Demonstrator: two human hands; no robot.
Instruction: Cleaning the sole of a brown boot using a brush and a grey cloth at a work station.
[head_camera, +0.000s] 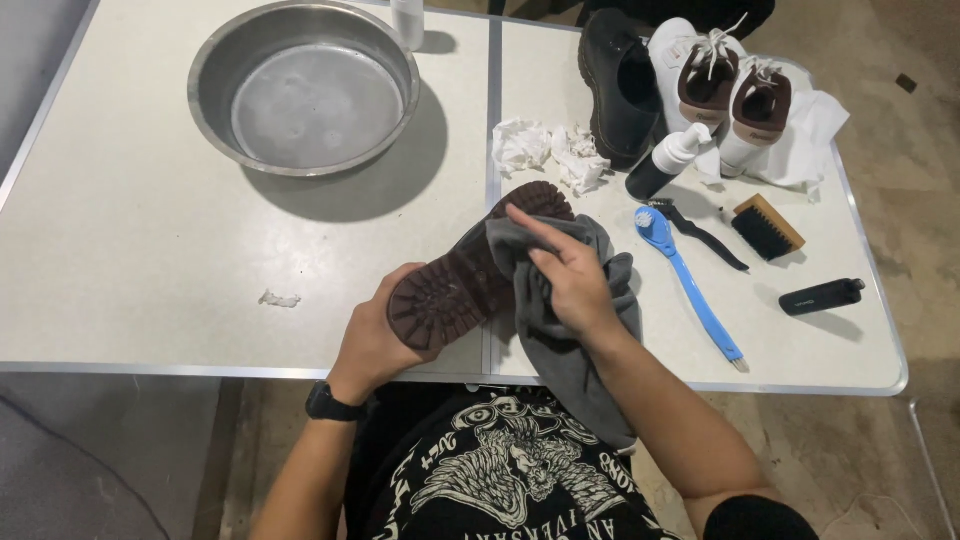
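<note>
I'm at a pale grey folding table (150, 260) with a metal rim. On it: a round steel basin (303, 85) far left, a small white scrap (279, 298), two crumpled white tissues (548, 150), a black shoe (618, 85), two white sneakers (722, 85) on a white cloth (815, 130), a black bottle with white pump (668, 160), a blue long-handled brush (690, 280), a thin black brush (705, 235), a wooden-backed black-bristle brush (767, 227) and a small black tube (821, 296).

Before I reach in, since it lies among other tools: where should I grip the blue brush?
Probably the blue brush by its long handle, from the near right. The bristle head lies at the far end beside the black brush, while the handle runs toward the table edge with bare space around it.
</note>
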